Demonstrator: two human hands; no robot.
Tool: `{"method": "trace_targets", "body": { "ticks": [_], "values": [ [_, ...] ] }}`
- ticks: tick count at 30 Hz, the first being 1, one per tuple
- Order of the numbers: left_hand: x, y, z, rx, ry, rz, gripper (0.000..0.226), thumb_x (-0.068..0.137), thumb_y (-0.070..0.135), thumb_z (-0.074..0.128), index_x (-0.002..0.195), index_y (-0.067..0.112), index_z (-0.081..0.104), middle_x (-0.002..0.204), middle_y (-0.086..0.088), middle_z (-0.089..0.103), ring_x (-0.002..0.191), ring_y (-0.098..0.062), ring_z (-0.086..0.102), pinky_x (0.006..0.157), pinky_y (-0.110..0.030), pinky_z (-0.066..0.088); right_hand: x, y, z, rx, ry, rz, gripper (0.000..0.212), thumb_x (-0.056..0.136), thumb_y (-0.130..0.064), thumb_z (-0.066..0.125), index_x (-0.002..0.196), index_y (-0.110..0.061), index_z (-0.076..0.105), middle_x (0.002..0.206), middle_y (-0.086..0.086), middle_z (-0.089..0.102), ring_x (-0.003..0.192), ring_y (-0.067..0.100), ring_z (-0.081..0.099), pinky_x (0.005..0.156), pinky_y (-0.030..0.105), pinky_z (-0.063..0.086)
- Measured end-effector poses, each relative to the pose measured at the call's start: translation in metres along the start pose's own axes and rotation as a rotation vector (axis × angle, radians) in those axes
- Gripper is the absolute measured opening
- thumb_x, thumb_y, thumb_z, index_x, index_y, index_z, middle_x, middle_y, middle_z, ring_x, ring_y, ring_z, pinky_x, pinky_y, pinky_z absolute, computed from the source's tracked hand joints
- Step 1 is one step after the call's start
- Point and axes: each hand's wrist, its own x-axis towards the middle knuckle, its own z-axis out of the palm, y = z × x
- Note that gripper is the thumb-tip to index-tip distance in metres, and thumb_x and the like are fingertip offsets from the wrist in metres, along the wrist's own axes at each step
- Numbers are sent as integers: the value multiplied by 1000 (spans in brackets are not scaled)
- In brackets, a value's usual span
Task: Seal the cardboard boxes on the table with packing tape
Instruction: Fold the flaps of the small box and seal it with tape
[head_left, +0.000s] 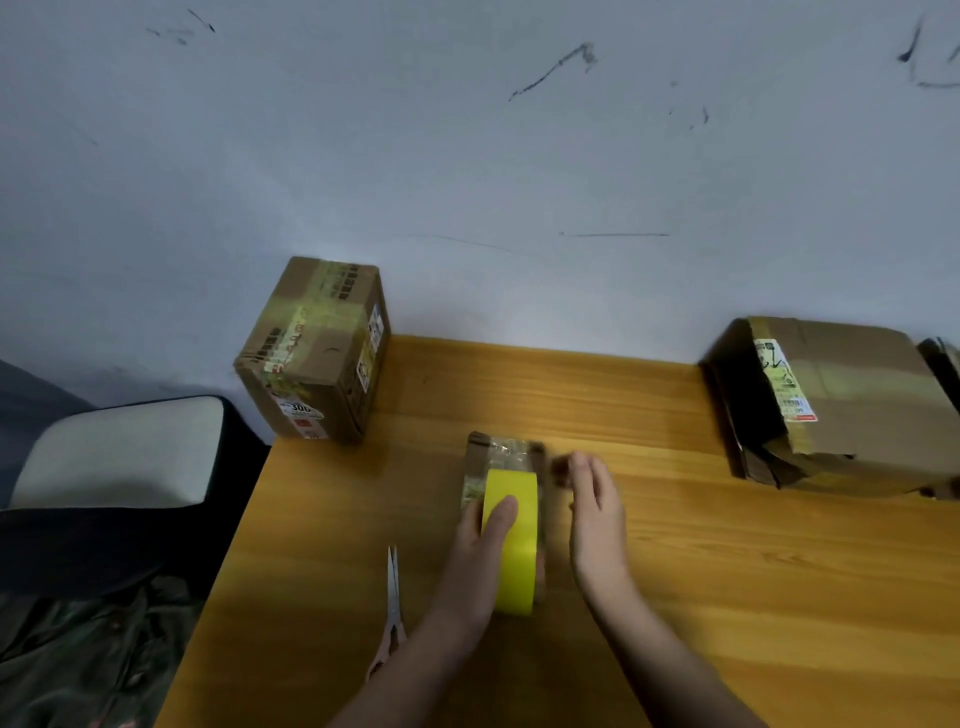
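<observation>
A: Mid-table, near the front edge: small box (506, 457), brown cardboard with clear film on top. The yellow tape roll (511, 540) sits over its near end.

B: Hands?

A: Left hand (483, 551) grasps the roll, thumb lying across the yellow band, fingers tucked behind it. Right hand (592, 509) is just beside the box's right side, fingers loosely together. Blurred, so I cannot tell whether it pinches a tape end or holds nothing.

B: Other boxes?

A: Tall box (317, 353) at the back-left corner of the table (779, 597), already banded with tape. Crumpled box (831, 405) at the back right, flaps torn and gaping on its left face. Scissors (393, 608) lie flat, left of the left forearm.

B: Risks?

A: My read: the small box is light and nothing pins it, so pulling tape could drag or tip it. If the free end slips, it may fold onto itself or snap back to the roll. The film looks wrinkled, so tape could bridge the creases and bond poorly. Scissors are by the left arm; reaching with the right means crossing over.
</observation>
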Motion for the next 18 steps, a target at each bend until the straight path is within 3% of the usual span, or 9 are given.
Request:
{"method": "trace_targets", "body": {
  "ticks": [2,3,5,6,9,11,14,16,18],
  "values": [
    [-1,0,-2,241,38,113,24,101,35,39,123,26,41,102,16,52,99,-4,52,67,-15,35,-46,-16,-8,56,-145,63,42,85,-53,50,102,-16,59,94,-3,65,86,1,59,77,16,43],
    [1,-4,-4,382,45,167,34,101,42,34,128,22,41,109,11,50,108,-9,48,71,-16,30,-61,-19,-8,50,-223,85,43,80,-51,51,110,-21,55,97,-8,65,87,-5,59,77,13,43],
    [4,-10,-15,618,8,273,71,84,62,20,125,13,49,120,-1,53,117,-19,48,84,-21,34,-76,-16,-4,28,-292,89,55,74,-49,60,123,-29,45,99,-11,66,92,-7,61,82,14,47],
    [7,-12,-24,682,-36,308,74,73,66,17,119,20,53,119,3,54,117,-19,50,92,-23,38,-79,-13,-2,32,-295,93,61,72,-48,64,126,-33,41,99,-10,69,94,-3,63,84,18,50],
    [38,-10,-60,1013,-88,535,38,74,56,25,92,34,50,101,2,58,100,-24,55,88,-41,45,-83,-10,1,49,-256,107,61,72,-44,68,126,-41,40,101,-8,71,97,6,67,85,29,54],
    [63,3,-86,1377,-178,603,51,72,54,26,108,23,46,116,-4,51,110,-25,48,92,-39,37,-88,-11,2,53,-241,94,57,76,-41,66,127,-42,40,107,-11,69,100,1,64,88,25,52],
    [94,23,-96,2003,-340,791,104,73,51,61,149,15,-2,159,-11,3,146,-30,5,118,-43,5,-91,-17,2,83,-220,89,54,81,-39,62,131,-41,41,120,-26,57,109,-13,55,95,18,46],
    [109,30,-80,2253,-478,858,122,73,48,71,150,18,-18,158,-8,-21,147,-27,-13,118,-44,-3,-91,-16,1,53,-202,62,56,81,-43,60,134,-36,44,127,-25,54,114,-13,50,96,14,42],
    [123,34,-60,2327,-571,928,128,71,48,76,149,18,-21,158,-5,-24,147,-23,-13,118,-43,1,-90,-15,-1,29,-197,39,54,82,-44,58,134,-34,47,127,-25,54,115,-14,49,92,7,38]
  ]
}}
